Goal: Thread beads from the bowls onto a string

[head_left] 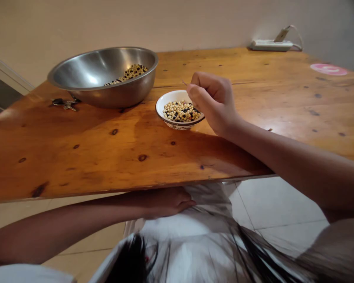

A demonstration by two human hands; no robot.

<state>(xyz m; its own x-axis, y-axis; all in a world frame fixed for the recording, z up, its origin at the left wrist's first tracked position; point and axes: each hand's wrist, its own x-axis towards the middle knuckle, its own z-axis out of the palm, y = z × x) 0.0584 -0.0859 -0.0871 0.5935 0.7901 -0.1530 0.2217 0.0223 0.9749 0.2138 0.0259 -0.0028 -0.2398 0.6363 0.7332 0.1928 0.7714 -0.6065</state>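
Observation:
My right hand [211,100] is closed in a pinch at the right rim of a small white bowl [179,125] with a dark edge. A thin stick [184,82], only its tip showing, sticks out between thumb and forefinger; its kind is unclear. Pale and black beans [179,111] lie mixed in the bowl. Below the table's front edge, my left hand [172,202] rests on my lap with its fingers curled and partly hidden. Behind and to the left stands a large steel basin [112,94], with more mixed beans [132,72] gathered on its right side.
Keys [66,103] lie beside the basin on the wooden table [106,157]. At the back right, a white power strip [270,45] with a plug and cord sits by the wall. A pink round sticker [329,69] is on the tabletop at the right.

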